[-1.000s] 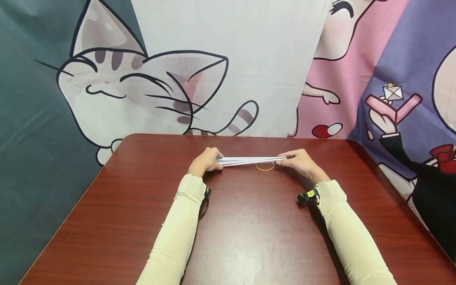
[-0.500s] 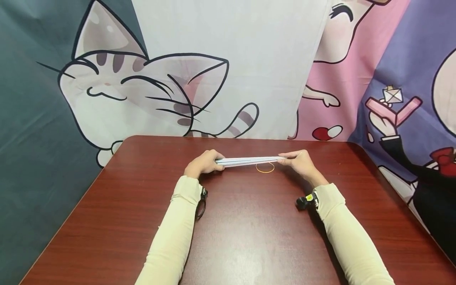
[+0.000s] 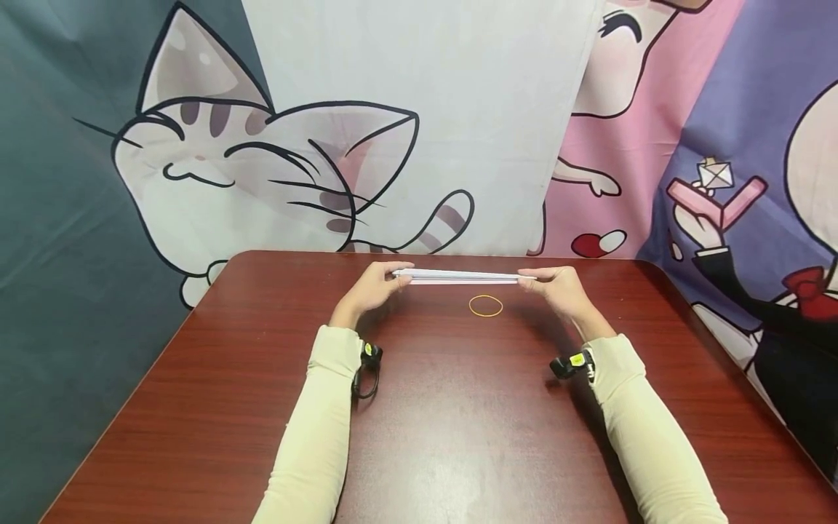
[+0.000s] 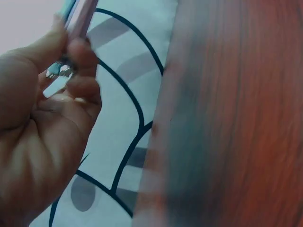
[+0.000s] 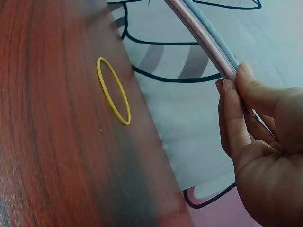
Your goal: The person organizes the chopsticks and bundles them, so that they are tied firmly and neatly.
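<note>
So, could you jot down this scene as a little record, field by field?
Held item: thin stack, apparently papers, raised above the table
Left hand: grips the stack's left end
Right hand: pinches the stack's right end
Yellow loop: on the table, touched by neither hand
Table surface: reddish brown, wood-grained
Backdrop: printed with a cartoon cat

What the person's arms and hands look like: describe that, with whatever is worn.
Both arms wear long, pale cream fabric sleeves with broad cuffs. Each wrist carries a small black device with a yellow-green label; a thin black looped cable shows at the left one. The left hand and right hand are ungloved.
</note>
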Motion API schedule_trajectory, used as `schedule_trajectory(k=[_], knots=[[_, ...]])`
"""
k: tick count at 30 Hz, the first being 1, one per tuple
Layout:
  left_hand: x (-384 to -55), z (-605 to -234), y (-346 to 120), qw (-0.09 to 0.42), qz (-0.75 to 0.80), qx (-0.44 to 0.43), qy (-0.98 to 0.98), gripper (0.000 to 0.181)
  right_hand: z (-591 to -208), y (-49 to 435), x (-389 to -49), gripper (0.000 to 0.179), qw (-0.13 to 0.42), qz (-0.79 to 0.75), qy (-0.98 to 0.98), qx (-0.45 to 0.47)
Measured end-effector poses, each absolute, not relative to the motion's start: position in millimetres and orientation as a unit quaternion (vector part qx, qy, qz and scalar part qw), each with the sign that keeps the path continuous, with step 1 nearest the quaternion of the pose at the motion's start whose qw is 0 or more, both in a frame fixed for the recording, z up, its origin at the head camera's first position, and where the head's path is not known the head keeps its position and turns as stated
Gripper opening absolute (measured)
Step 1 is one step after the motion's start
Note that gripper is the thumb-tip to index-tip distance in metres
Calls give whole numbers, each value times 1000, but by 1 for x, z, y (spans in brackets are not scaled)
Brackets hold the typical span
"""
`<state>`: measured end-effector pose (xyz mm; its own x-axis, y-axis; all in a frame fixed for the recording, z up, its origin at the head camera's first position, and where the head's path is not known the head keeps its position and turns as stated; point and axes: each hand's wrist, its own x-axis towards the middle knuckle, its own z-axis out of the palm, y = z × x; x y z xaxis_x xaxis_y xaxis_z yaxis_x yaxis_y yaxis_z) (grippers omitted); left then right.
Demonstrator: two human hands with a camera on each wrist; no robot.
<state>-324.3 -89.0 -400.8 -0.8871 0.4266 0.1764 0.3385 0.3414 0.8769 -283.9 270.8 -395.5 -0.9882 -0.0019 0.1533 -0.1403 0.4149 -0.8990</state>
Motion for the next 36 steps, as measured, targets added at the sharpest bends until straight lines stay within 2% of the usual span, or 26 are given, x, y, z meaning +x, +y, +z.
schedule_trajectory(k=[5, 9, 14, 18, 21, 29, 33, 36], knots=[[-320, -400, -80, 11, 548, 191, 814, 30, -373, 256, -268, 32, 69, 559, -825, 47], [-318, -398, -73, -7, 544, 151, 825, 31, -368, 250, -268, 28, 83, 562, -820, 73], [-314, -390, -66, -7, 562, 126, 818, 32, -362, 244, -270, 25, 85, 584, -799, 115], [-312, -387, -61, 1, 579, 124, 806, 33, -362, 241, -272, 26, 67, 619, -770, 140], [-310, -386, -56, 4, 597, 114, 794, 32, -364, 236, -273, 28, 66, 633, -760, 131], [-309, -387, -44, 8, 652, 72, 755, 38, -380, 234, -287, 21, 165, 613, -771, 48], [-308, -387, -38, -14, 661, 39, 749, 37, -390, 234, -294, 15, 160, 657, -736, 38], [-306, -385, -36, -42, 646, 28, 762, 32, -392, 231, -294, 19, 147, 693, -704, 38]])
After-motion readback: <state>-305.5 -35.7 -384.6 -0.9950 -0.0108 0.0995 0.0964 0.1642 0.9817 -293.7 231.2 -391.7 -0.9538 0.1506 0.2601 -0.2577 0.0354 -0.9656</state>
